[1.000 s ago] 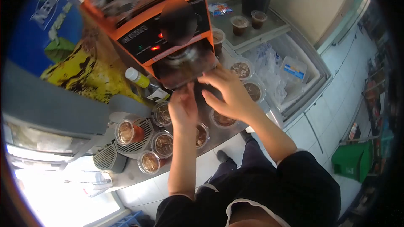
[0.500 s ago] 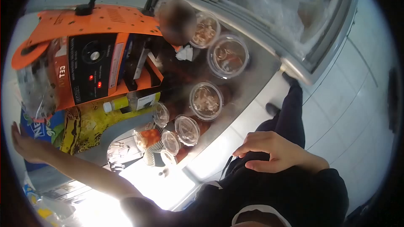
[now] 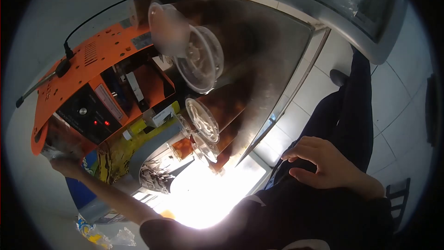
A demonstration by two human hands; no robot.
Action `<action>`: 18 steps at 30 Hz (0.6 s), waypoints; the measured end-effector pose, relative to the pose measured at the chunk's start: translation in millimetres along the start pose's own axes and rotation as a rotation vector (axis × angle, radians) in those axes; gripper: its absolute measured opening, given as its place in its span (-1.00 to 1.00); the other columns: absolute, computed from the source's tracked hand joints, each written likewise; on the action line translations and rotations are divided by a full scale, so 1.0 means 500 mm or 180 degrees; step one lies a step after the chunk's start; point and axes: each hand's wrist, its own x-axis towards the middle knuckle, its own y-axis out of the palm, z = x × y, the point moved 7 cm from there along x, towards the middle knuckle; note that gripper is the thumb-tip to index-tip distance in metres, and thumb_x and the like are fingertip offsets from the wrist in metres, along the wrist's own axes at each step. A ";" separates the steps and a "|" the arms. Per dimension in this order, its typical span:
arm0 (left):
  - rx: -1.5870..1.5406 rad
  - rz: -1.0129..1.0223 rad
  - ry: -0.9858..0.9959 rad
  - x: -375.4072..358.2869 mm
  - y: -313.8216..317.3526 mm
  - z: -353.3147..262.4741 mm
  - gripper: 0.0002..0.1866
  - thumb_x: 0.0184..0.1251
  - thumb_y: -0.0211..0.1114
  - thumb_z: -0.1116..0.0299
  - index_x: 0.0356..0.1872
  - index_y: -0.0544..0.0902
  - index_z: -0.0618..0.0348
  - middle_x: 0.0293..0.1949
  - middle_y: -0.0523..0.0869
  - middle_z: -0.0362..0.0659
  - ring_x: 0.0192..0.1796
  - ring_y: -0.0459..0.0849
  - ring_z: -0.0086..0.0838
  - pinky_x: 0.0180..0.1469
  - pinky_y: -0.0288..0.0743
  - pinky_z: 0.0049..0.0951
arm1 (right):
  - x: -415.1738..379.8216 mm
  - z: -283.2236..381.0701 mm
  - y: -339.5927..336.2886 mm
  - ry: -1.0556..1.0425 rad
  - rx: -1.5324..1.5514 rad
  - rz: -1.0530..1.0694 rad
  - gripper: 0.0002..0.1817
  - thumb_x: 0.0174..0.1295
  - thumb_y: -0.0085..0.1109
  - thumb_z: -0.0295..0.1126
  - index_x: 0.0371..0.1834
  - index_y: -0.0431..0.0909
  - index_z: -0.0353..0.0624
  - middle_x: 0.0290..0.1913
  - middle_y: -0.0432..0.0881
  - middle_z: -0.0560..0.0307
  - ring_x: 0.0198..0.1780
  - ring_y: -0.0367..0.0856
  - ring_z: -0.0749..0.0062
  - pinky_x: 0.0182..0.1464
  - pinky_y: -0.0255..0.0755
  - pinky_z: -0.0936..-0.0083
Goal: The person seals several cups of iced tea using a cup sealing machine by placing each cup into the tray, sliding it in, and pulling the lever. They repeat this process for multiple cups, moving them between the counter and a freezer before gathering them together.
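At the left, my left hand (image 3: 67,167) reaches to the lower end of an orange machine (image 3: 104,44), by a clear plastic film roll (image 3: 62,134). Its fingers are largely hidden there, so whether they grip anything cannot be made out. The machine has a black control panel (image 3: 83,113) with a knob and red lights. My right hand (image 3: 319,162) hovers before my body, fingers loosely bent and apart, holding nothing. Below the machine lies a yellow bag (image 3: 113,159), with a yellow-green bottle (image 3: 157,120) beside it.
Several lidded clear cups stand on the dark counter, including a large one (image 3: 199,60) and a smaller one (image 3: 202,120). A glass-topped freezer (image 3: 323,4) is at the top. A black cable (image 3: 95,14) runs to the machine. Bright glare covers the lower middle.
The view has turned and shifted. My left hand has moved from beside the blue bag up to the machine's film roll. My right hand keeps nearly the same pose.
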 end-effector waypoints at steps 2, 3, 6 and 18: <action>0.0078 -0.0473 0.0726 -0.063 -0.017 -0.072 -0.38 0.36 -0.17 -0.11 -0.13 0.53 0.36 0.00 0.58 0.23 0.01 0.59 0.10 -0.04 0.45 -0.04 | -0.002 -0.008 -0.010 0.0075 -0.0120 0.0053 -0.69 0.17 0.18 -0.26 -0.10 0.58 -0.23 -0.32 0.62 0.02 -0.24 0.58 0.24 -0.19 0.41 0.35; 0.0355 -0.0356 0.0594 -0.072 -0.014 -0.091 -0.31 0.38 -0.20 -0.17 -0.09 0.53 0.40 -0.01 0.59 0.23 -0.05 0.61 0.12 -0.09 0.46 0.00 | -0.003 -0.014 -0.012 0.0115 -0.0182 0.0075 -0.70 0.17 0.19 -0.27 -0.10 0.58 -0.23 -0.32 0.61 0.02 -0.25 0.57 0.25 -0.19 0.40 0.36; 0.0183 0.0221 -0.0244 -0.042 -0.017 -0.079 -0.31 0.40 -0.16 -0.18 -0.04 0.54 0.37 -0.01 0.61 0.19 -0.06 0.63 0.07 -0.10 0.46 0.01 | -0.008 -0.033 -0.016 0.0121 -0.0184 -0.0031 -0.70 0.18 0.18 -0.27 -0.10 0.58 -0.22 -0.33 0.60 0.03 -0.25 0.56 0.26 -0.20 0.38 0.37; -0.0707 0.2466 0.0556 0.067 0.014 -0.064 -0.27 0.40 0.08 0.01 0.41 0.10 0.27 0.31 0.31 0.10 0.30 0.37 -0.18 0.29 0.25 -0.24 | 0.004 -0.072 0.013 0.0201 -0.0185 0.0084 -0.69 0.23 0.16 -0.22 -0.12 0.58 -0.24 -0.31 0.62 0.01 -0.23 0.59 0.26 -0.20 0.43 0.36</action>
